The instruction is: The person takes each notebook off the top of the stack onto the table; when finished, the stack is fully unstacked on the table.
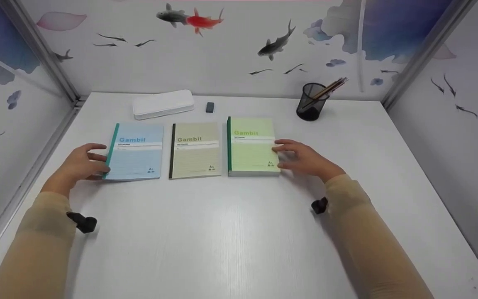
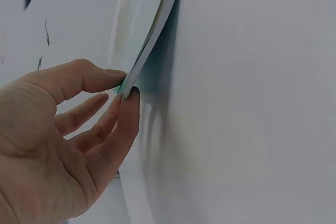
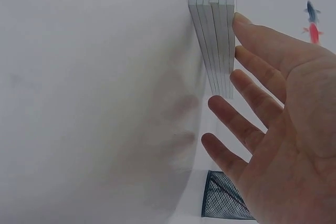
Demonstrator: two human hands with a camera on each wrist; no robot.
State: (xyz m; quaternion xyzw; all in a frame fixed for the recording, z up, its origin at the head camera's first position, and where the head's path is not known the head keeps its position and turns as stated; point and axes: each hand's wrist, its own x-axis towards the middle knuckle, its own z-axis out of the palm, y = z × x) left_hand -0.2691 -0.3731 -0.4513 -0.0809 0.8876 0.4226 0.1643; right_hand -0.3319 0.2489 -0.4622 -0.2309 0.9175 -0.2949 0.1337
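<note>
Tan sleeves [image 1: 35,249] are closest to us, over a white table [image 1: 206,232]. Our left hand [image 1: 82,165] pinches the blue Gambit notebook [image 1: 136,160] by its lower spine corner, leftmost in the row. Beige Gambit notebook [image 1: 195,160] sits mid-row, then the green-topped Gambit notebook stack [image 1: 251,155]. Our right hand [image 1: 303,158] is spread at that stack's right edge, fingertips probably touching, tough to tell tbh.

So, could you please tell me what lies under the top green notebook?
Under the top green notebook are more notebooks, whose edges show stacked in the right wrist view. Their covers are hidden, so I cannot tell their colours.
</note>
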